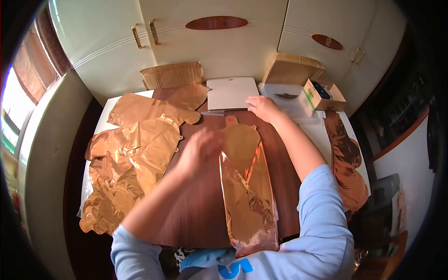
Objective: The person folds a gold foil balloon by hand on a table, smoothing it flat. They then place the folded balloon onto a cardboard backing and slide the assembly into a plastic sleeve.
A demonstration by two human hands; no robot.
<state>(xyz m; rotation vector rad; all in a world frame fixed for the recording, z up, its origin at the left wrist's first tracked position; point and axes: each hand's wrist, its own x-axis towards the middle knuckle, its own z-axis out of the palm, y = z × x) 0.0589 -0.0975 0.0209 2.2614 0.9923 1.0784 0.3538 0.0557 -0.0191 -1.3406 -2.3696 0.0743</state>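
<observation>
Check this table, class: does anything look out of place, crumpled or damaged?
Two things look odd: the left foil pile is heavily creased, and the middle foil piece has a wrinkled lower end reaching past the table's near edge. I cannot make out any tears.

Foil sheets (135, 154): we see glossy, crinkled, metallic.
Bench (196, 210): smooth wood-look brown.
Flattened box (171, 74): matt cardboard.

cream cabinet doors (214, 46) | brass handles (136, 36) | brown cardboard (172, 76) beside doors | open box (329, 104) holding black object (320, 90)
</observation>
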